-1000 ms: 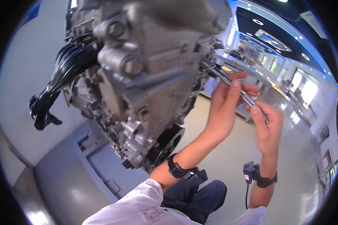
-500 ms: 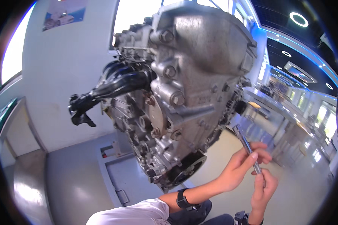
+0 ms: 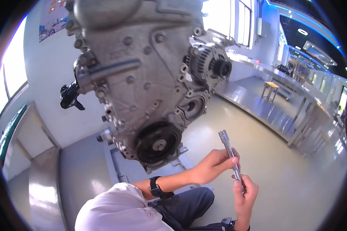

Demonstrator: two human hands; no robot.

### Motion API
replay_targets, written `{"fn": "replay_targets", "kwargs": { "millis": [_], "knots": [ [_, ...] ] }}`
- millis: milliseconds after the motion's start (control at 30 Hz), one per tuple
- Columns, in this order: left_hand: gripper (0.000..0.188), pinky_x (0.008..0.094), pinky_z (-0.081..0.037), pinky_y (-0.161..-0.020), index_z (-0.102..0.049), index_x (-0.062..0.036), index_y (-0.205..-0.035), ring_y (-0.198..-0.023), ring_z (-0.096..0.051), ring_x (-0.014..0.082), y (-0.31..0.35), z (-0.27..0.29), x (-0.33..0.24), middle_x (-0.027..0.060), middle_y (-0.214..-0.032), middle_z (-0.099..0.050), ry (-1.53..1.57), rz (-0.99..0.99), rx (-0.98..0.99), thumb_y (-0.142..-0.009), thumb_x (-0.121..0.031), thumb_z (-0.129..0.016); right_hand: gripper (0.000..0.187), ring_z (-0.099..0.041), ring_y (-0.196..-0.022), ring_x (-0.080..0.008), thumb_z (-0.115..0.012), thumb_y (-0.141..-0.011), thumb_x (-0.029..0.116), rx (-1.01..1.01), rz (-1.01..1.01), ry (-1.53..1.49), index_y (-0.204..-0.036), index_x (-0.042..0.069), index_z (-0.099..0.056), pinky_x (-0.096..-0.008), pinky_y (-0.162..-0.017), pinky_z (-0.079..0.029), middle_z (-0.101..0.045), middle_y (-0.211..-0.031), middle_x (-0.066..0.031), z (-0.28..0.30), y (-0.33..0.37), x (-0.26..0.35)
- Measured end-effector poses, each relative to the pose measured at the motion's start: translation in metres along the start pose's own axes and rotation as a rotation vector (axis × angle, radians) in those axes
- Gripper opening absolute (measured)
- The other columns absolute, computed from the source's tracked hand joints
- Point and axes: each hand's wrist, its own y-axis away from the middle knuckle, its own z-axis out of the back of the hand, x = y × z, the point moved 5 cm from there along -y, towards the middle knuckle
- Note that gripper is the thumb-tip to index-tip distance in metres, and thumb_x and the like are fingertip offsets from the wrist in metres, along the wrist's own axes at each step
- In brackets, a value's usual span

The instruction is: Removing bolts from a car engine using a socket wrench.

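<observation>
A slim chrome extension bar with a socket (image 3: 224,138) at its upper end is held between both hands, tilted up and to the left. My left hand (image 3: 214,166) is closed around its middle, thumb along the shaft. Lower down, my right hand (image 3: 246,197) pinches the bottom end; its fingers partly hide that end. Ahead stands a large grey metal engine (image 3: 131,77), apart from the tool and both hands. A black crankshaft pulley (image 3: 158,143) sits low on its front face, and an alternator (image 3: 209,65) is on its right side.
Under the engine is a grey stand base (image 3: 123,167). Long metal workbenches (image 3: 254,109) run along the right, with a small wooden-topped stool (image 3: 271,86) near them. At the left is a metal-edged cabinet or board (image 3: 42,177). My bent knee (image 3: 200,198) is below my left forearm.
My view has swung round to the engine's front face, so the pulley and alternator show more fully. Both hands, still gripping the extension bar, appear farther left and slightly closer together.
</observation>
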Motion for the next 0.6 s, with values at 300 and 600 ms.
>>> {"fn": "replay_targets", "kwargs": {
  "millis": [300, 600],
  "knots": [
    [0.029, 0.0267, -0.048, -0.071, -0.050, -0.0023, -0.097, -0.083, -0.057, 0.0124, -0.030, -0.013, 0.028, 0.0074, -0.089, -0.059, 0.018, 0.132, -0.232, -0.095, -0.029, -0.039, 0.020, -0.049, -0.048, -0.0144, -0.053, -0.083, 0.009, -0.104, 0.237, -0.139, -0.096, -0.006, -0.055, -0.0255, -0.048, -0.038, -0.054, -0.061, -0.0086, 0.033, -0.021, -0.044],
    [0.034, 0.0281, -0.050, -0.068, -0.050, 0.0000, -0.096, -0.080, -0.060, 0.0155, -0.058, 0.045, -0.048, 0.0089, -0.085, -0.058, -0.146, -0.024, -0.428, -0.096, -0.031, -0.037, 0.013, -0.043, -0.040, -0.0192, -0.054, -0.085, 0.011, 0.191, 0.364, 0.027, -0.087, -0.001, -0.057, -0.0296, -0.042, -0.033, -0.045, -0.051, -0.0084, 0.018, -0.118, 0.045]
  ]
}}
